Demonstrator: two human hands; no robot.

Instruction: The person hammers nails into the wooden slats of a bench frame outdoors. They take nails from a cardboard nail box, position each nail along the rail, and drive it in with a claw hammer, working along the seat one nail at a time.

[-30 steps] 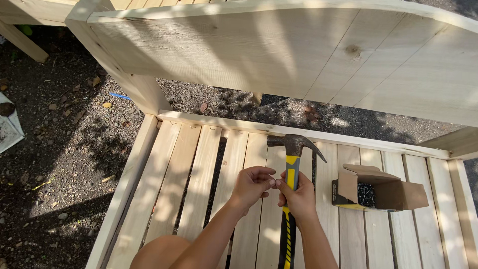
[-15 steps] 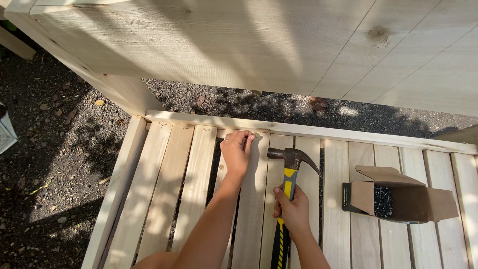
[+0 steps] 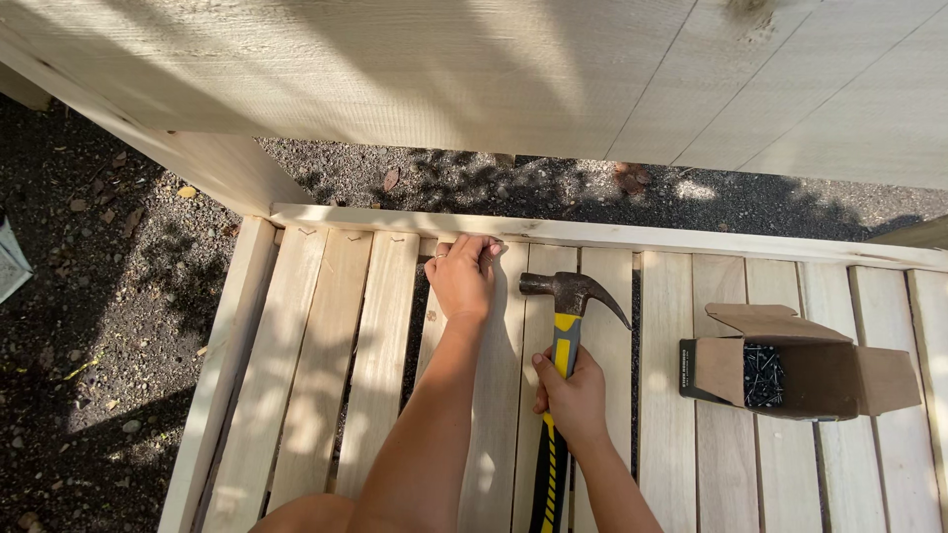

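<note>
I see a brown cardboard box (image 3: 790,360) lying on its side on the slats (image 3: 671,395) at right, flaps open, a dark label on its near end. Inside is a heap of dark nails (image 3: 762,375). My left hand (image 3: 461,276) rests at the top of 1 slat, just under the rail (image 3: 612,235), fingers pinched together; I cannot tell what they pinch. My right hand (image 3: 573,395) is closed around the yellow-and-black handle of the hammer (image 3: 565,326), its steel head beside my left hand, well apart from the box.
</note>
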